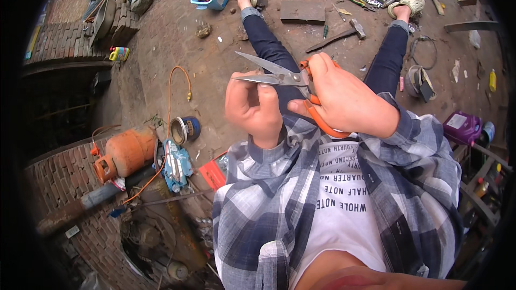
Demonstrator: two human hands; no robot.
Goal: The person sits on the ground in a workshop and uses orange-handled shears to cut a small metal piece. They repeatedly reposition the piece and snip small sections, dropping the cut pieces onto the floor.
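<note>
The orange-handled scissors (293,83), blades parted and pointing toward nine o'clock, sit above the lap, the right hand (344,99) gripping the handles, the left hand (253,108) curled under the blades, open dirt ground (215,59) beyond at twelve o'clock.

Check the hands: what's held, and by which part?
Right hand holds the open scissors by the orange handle loops. Left hand has its fingers at the lower blade, seemingly pinching it; the exact contact is unclear.
</note>
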